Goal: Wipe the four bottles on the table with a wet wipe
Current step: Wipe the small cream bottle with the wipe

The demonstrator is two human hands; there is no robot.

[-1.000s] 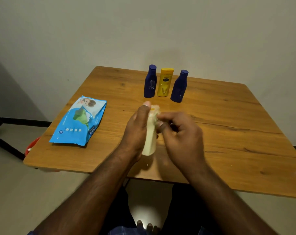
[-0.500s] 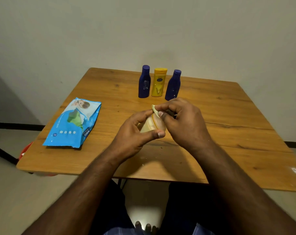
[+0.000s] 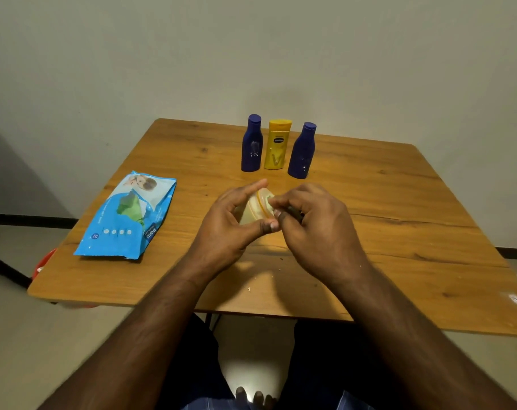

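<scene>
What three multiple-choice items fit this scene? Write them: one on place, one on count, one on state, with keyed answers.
1. Where does the wet wipe pack lie?
A. on the table's left part
B. behind the bottles
C. on the floor

2. How many dark blue bottles stand at the back?
A. one
B. two
C. three

3. What state is the cream bottle in?
A. standing alone
B. held in the left hand
C. lying by the pack

Answers:
1 A, the pack rests on the table left of both hands.
2 B, the blue bottles and flank the yellow bottle.
3 B, the left hand grips it while the right hand rubs its top.
</scene>
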